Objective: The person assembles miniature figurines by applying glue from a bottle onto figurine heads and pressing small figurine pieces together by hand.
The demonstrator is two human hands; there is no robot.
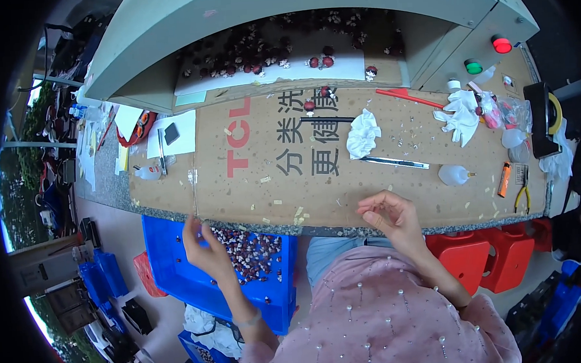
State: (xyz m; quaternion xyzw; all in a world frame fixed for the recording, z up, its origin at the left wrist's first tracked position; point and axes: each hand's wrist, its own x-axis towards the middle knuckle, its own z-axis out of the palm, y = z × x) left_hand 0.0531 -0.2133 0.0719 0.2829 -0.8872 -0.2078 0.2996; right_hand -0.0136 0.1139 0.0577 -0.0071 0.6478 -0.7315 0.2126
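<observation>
My left hand is raised over the blue bin at the table's front edge, thumb and fingers apart, with nothing visible between them. Many small dark-red and white round pieces lie in that bin. My right hand hovers above the front edge of the cardboard sheet. Its fingers are loosely curled, the thumb tip a little apart from the forefinger, and I see nothing held. A crumpled white cloth lies beyond it, between a black rod and a slim blade-like tool.
A grey cabinet with lit red and green buttons stands behind, more round pieces inside. Right: a squeeze bottle, orange cutter, yellow-handled pliers, tape dispenser. Red stools stand below.
</observation>
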